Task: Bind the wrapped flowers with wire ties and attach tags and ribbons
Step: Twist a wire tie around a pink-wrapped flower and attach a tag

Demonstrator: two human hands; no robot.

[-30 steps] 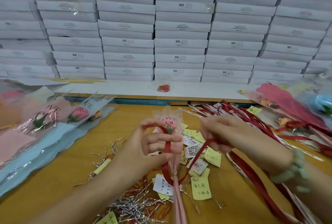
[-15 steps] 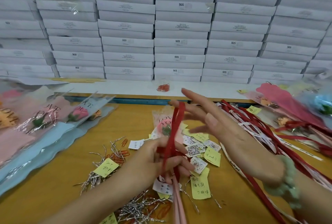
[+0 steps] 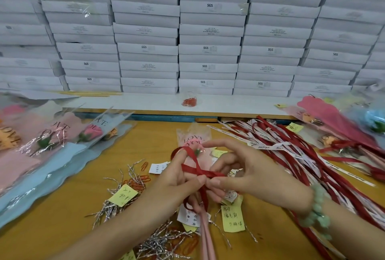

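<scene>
Pinching the red ribbon point(image 3: 200, 171) where its two strands are crossing, your left hand point(image 3: 175, 180) and your right hand point(image 3: 254, 178) are both grasping it at mid-table, thumb tips nearly meeting; one loop is running up round your left forefinger. The ribbon is lying across the wrapped flower point(image 3: 193, 134), whose clear "LOVE YOU" sleeve is showing just beyond your fingers and whose pink stem point(image 3: 206, 236) is pointing back toward you. Containers: one small clear container point(image 3: 189, 100) is sitting on the white ledge point(image 3: 125, 104), holding red paper clips; stacked white boxes point(image 3: 208, 30) are standing closed behind it, contents not showing. Surface: the yellow wooden table point(image 3: 68, 224) is carrying silver wire ties point(image 3: 164, 243) near your left forearm, loose red clips point(image 3: 136, 181) beside them, and handwritten yellow tags point(image 3: 233, 218) under your right hand. A pile of red and white ribbons point(image 3: 295, 161) is lying to your right, with more wrapped flowers point(image 3: 325, 116) beyond it. Other sleeved flowers point(image 3: 91, 130) are resting at left on blue sheets point(image 3: 52, 172). A green bead bracelet point(image 3: 317, 209) is circling your right wrist. Room: the boxes are filling the whole back wall.
</scene>
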